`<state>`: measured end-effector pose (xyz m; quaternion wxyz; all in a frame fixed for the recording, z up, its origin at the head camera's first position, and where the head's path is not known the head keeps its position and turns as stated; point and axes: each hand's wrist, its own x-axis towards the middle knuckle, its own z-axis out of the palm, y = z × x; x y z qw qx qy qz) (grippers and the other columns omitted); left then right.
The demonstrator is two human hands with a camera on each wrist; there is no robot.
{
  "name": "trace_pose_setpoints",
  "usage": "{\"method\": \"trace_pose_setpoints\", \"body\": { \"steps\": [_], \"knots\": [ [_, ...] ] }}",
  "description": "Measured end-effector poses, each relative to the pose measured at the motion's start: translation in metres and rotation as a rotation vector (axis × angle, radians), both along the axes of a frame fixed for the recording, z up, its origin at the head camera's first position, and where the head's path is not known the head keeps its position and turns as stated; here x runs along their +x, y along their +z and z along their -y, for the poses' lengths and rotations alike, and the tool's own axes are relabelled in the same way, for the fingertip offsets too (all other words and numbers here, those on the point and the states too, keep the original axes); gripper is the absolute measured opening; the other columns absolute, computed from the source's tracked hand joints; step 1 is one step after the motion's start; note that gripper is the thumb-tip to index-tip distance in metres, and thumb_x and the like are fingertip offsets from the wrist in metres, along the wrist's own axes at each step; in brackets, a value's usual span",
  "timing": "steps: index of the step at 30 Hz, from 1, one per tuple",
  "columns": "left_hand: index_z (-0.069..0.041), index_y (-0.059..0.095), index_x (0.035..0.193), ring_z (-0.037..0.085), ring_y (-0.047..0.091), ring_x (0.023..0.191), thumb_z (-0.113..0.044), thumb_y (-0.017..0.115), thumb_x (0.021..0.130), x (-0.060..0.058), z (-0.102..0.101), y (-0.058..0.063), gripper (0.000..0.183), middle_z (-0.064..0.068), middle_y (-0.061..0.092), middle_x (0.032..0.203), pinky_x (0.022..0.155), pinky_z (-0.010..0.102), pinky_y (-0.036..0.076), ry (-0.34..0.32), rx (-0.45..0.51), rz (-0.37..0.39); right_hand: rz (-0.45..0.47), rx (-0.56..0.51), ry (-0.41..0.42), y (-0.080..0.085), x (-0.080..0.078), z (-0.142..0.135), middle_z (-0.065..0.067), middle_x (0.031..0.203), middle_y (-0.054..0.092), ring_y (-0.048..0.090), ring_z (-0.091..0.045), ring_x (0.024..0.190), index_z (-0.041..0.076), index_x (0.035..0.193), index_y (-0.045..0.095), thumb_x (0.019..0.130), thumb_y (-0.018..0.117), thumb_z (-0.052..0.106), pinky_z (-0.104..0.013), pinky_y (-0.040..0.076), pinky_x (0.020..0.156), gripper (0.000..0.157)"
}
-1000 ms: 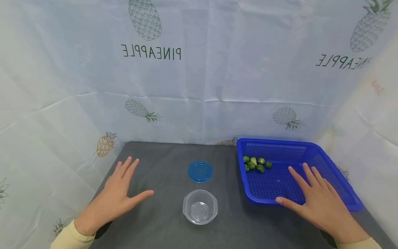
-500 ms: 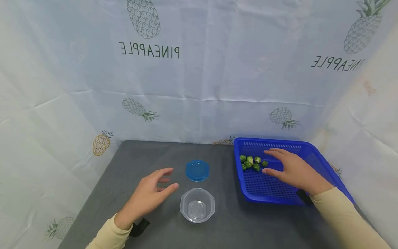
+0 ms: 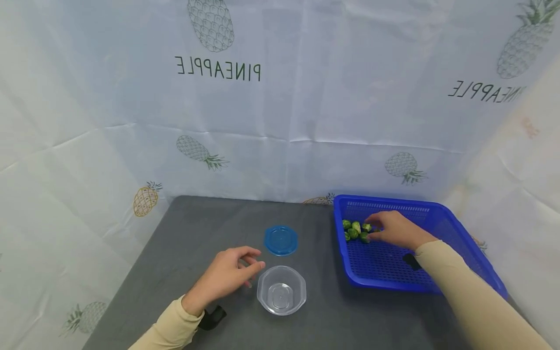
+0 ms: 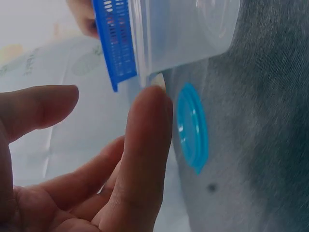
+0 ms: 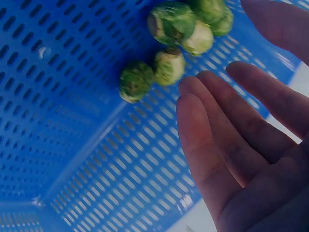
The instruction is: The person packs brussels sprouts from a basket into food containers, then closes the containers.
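A clear plastic container (image 3: 282,291) stands on the grey table, with a blue lid (image 3: 281,240) lying flat behind it. My left hand (image 3: 227,272) is at the container's left, its fingers loosely bent and holding nothing. In the left wrist view, the forefinger (image 4: 149,125) comes close to the container's rim; whether it touches cannot be told. Over the blue basket (image 3: 358,282), my right hand (image 3: 395,229) reaches toward several Brussels sprouts (image 3: 352,233). Seen from the right wrist, its fingers (image 5: 195,128) are spread from the thumb beside the sprouts (image 5: 169,65), with nothing between them.
The basket has raised, slotted walls and stands at the right of the table (image 3: 210,228). White cloth (image 3: 280,107) printed with pineapples hangs behind the table and at both sides.
My left hand has moved right and in to the container. My right hand has moved forward and left over the sprouts, its thumb and fingers coming closer together.
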<state>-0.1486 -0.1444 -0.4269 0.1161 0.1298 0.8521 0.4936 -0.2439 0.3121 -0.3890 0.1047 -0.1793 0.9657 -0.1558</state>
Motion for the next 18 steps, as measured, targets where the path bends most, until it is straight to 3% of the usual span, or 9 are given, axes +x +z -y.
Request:
{"method": "trace_pose_setpoints", "body": {
  "steps": [3, 7, 12, 18],
  "knots": [
    [0.002, 0.069, 0.136, 0.022, 0.077, 0.071, -0.035, 0.076, 0.102, 0.000, -0.001, -0.004, 0.050, 0.007, 0.078, 0.102, 0.067, 0.042, 0.068, -0.037, 0.042, 0.046, 0.016, 0.004, -0.004, -0.007, -0.005, -0.001, -0.020, 0.121, 0.079, 0.075, -0.037, 0.110, -0.004, 0.130, 0.074, 0.095, 0.084, 0.025, -0.058, 0.063, 0.095, 0.046],
    [0.004, 0.069, 0.135, 0.021, 0.077, 0.071, -0.032, 0.077, 0.101, 0.000, -0.003, -0.007, 0.050, 0.005, 0.079, 0.097, 0.068, 0.038, 0.069, -0.052, 0.072, 0.085, 0.043, 0.015, -0.023, -0.014, -0.008, -0.001, -0.019, 0.119, 0.079, 0.075, -0.036, 0.109, -0.004, 0.129, 0.074, 0.094, 0.085, 0.025, -0.058, 0.063, 0.095, 0.046],
    [0.004, 0.069, 0.134, 0.019, 0.076, 0.070, -0.031, 0.078, 0.100, -0.001, -0.005, -0.009, 0.049, 0.004, 0.079, 0.095, 0.065, 0.032, 0.067, -0.051, 0.079, 0.084, 0.066, 0.021, -0.039, -0.018, -0.011, -0.001, -0.021, 0.122, 0.078, 0.075, -0.038, 0.112, -0.006, 0.129, 0.074, 0.095, 0.084, 0.023, -0.057, 0.064, 0.096, 0.046],
    [0.004, 0.070, 0.132, 0.019, 0.076, 0.067, -0.031, 0.077, 0.101, -0.003, -0.008, -0.012, 0.047, 0.002, 0.079, 0.092, 0.064, 0.035, 0.068, -0.076, 0.066, 0.085, 0.078, 0.022, -0.037, -0.020, -0.013, 0.001, -0.020, 0.120, 0.079, 0.076, -0.036, 0.108, -0.006, 0.127, 0.075, 0.094, 0.085, 0.019, -0.055, 0.065, 0.094, 0.042]
  ]
}}
